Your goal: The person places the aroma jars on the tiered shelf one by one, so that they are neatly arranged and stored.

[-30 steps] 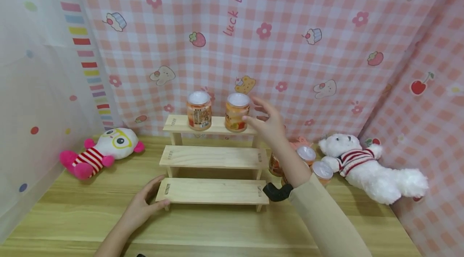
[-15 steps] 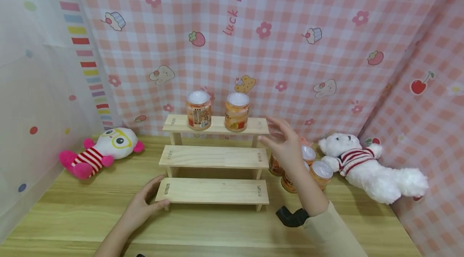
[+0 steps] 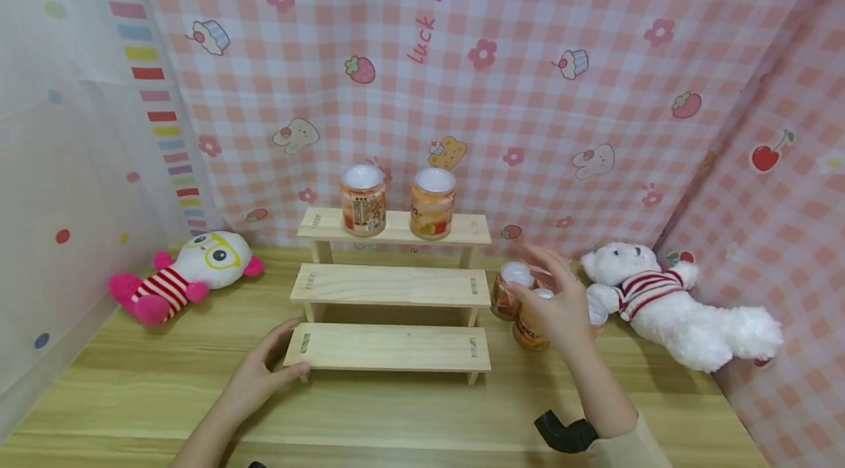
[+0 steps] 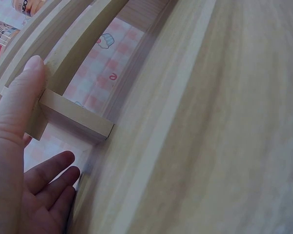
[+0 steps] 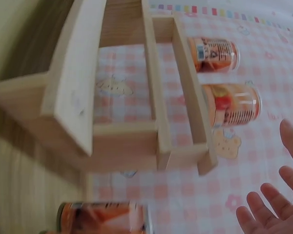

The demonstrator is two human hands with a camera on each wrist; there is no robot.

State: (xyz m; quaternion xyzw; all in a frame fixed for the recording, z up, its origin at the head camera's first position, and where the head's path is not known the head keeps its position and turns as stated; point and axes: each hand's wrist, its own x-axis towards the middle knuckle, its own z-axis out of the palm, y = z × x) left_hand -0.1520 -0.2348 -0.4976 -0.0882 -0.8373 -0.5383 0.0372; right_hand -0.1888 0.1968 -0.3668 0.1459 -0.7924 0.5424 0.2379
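Observation:
A three-step wooden display shelf (image 3: 389,347) stands on the table. My left hand (image 3: 254,380) grips the left end of its lowest step, thumb at the front corner and index finger at the back one. In the left wrist view the thumb (image 4: 22,102) lies against the board while several other fingers stay loose below. On the top step stand two orange-labelled jars with white lids, a left jar (image 3: 364,202) and a right jar (image 3: 432,205). My right hand (image 3: 561,306), fingers spread and holding nothing, hovers over several similar jars (image 3: 529,328) right of the shelf, partly hiding them.
A white teddy bear (image 3: 680,306) in a striped sweater lies right of the jars. A pink and white plush toy (image 3: 188,277) lies at the left. Behind the table hangs a pink checked curtain (image 3: 409,108).
My right hand has let go of the right jar on the top step and moved down and right to the jars on the table. My left hand has stayed in place.

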